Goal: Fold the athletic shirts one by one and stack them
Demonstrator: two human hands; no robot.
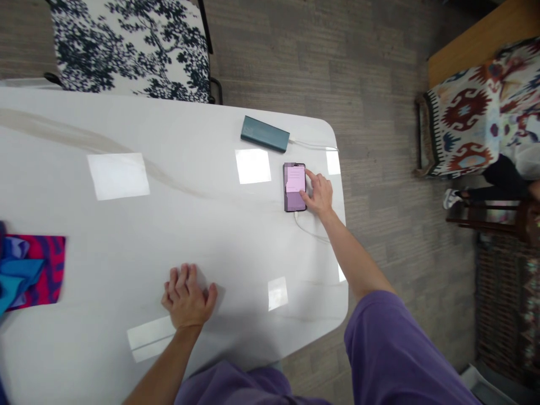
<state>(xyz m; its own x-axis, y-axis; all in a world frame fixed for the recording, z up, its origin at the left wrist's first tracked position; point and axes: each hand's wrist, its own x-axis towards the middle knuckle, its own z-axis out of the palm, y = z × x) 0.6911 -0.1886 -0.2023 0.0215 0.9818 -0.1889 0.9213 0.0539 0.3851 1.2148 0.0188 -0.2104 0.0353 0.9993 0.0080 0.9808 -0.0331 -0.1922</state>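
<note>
A smartphone (294, 187) with a lit pinkish screen lies on the white table (219, 236). My right hand (319, 193) is at the phone's right side, the thumb over the screen and the index finger at its upper right edge. Those two fingers are apart, while the others curl in. A white cable (310, 232) runs from the phone's lower end toward the table's right edge. Palm down on the tabletop, my left hand (188, 298) rests with its fingers spread, holding nothing.
Behind the phone lies a teal power bank (265, 134) with a white cable. Colourful folded cloth (37, 270) sits at the far left. A chair with a tree-patterned cover (135, 45) stands beyond the table. At right, a person's leg (491, 191) shows near patterned textiles (464, 112).
</note>
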